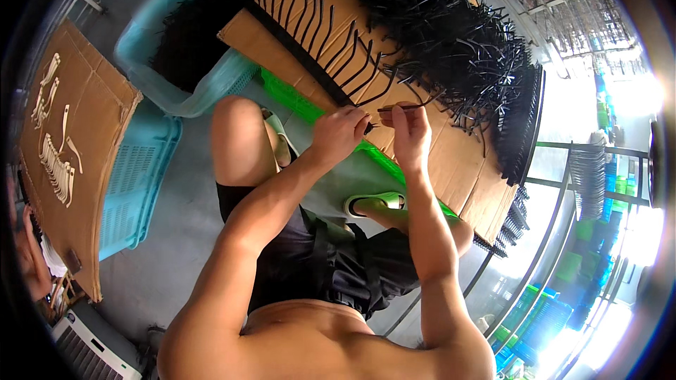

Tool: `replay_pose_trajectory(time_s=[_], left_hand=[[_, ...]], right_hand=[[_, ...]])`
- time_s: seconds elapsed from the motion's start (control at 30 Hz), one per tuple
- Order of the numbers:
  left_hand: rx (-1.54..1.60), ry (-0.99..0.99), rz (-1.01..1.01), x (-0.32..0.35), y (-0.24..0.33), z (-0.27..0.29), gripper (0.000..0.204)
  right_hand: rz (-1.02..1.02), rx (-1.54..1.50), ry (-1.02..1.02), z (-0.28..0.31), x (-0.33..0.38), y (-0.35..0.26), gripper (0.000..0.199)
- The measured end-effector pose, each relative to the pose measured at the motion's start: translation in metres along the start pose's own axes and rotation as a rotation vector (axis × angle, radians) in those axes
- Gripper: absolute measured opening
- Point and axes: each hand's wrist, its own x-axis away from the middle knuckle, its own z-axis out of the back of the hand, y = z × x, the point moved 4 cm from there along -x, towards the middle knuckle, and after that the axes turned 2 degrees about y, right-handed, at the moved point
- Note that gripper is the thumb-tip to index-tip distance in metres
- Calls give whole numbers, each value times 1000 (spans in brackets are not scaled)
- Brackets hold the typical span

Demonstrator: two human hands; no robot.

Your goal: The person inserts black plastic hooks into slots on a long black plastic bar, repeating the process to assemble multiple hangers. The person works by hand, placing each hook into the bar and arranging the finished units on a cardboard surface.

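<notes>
Above the cardboard sheet's (451, 162) near edge, both hands (377, 130) pinch one thin black strip (403, 107), loose strips (443, 35) crowding beyond.

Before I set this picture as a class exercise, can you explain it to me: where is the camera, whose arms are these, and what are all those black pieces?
The camera sits on a person's head and looks down, so the picture bends at its rim. The two bare arms coming up from the lower edge are that person's own. The left hand and right hand meet over a cardboard sheet that lies across a green crate. Together they pinch one thin black strip; each grip is closed on it. More strips lie in a row on the cardboard, beside a big loose heap. To the left stand blue crates and a second cardboard sheet with pale pieces on it.
</notes>
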Motion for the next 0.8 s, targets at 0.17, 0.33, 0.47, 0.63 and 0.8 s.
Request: replay_pose_trajectory(time_s=[0.17,0.33,0.47,0.63,0.8], left_hand=[[23,-29,-23,-4,-2,-4,9],[58,-34,-29,-5,-2,-4,9],[49,-42,-35,-5,-4,-5,8],[4,-46,-24,-3,-7,-6,7],[-55,-101,106,-4,-13,-6,12]], right_hand=[[7,17,51,-15,7,11,12],[72,160,49,-15,8,7,13],[106,261,32,-15,7,4,12],[286,495,-11,-25,10,-4,10],[-44,174,-379,-10,-22,15,28]])
